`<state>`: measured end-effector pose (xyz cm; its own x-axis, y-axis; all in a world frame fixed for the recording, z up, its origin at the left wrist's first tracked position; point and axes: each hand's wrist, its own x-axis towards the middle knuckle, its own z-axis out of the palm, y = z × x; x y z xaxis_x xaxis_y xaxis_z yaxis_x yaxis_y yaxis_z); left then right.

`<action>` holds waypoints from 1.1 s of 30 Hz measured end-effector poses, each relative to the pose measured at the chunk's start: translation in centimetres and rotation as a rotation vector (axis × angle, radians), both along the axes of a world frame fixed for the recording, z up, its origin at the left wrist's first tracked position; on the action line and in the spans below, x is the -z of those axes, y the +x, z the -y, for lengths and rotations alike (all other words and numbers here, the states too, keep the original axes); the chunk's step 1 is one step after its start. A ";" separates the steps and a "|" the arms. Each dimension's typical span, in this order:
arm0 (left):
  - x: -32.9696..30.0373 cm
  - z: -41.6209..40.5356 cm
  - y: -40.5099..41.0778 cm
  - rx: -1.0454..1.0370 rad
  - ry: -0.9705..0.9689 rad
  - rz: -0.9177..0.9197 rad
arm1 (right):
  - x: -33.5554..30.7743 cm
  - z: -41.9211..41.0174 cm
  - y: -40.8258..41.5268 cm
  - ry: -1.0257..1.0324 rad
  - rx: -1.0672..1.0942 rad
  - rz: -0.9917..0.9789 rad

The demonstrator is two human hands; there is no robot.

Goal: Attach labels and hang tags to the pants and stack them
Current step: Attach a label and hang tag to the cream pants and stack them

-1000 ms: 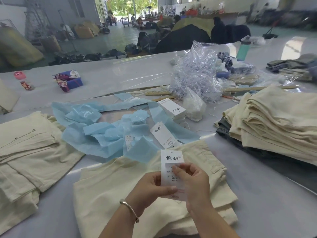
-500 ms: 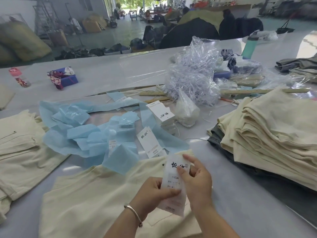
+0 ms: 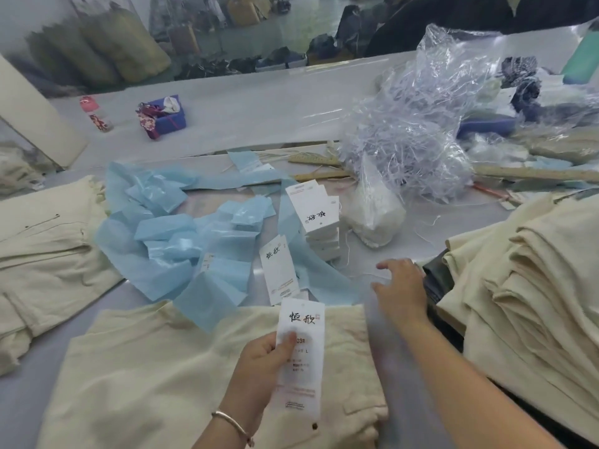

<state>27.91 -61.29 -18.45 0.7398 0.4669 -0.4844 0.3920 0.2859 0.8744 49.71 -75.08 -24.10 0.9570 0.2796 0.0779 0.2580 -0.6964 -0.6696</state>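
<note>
Head view: left hand [image 3: 259,358] pinches hang tag [image 3: 299,361]; right hand [image 3: 402,286] spread, holding nothing.

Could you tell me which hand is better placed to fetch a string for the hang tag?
Probably the right hand: it is open and reaching toward the strings by the plastic bag, while the left hand pinches the hang tag.
</note>
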 end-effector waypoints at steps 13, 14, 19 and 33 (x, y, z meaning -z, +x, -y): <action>-0.6 -1.2 -0.4 -0.105 0.047 0.105 | -0.3 -3.4 2.0 -0.008 -0.132 -0.188; -0.8 -1.2 -0.2 -0.109 0.064 0.111 | -0.9 -3.1 1.2 0.189 -0.108 -0.262; -2.0 -1.3 0.1 -0.142 0.207 0.107 | -6.6 -2.0 -5.7 0.669 -0.248 -0.370; -6.1 -3.1 -6.0 0.100 0.405 0.447 | -14.4 -4.6 -19.7 0.677 -0.368 -0.221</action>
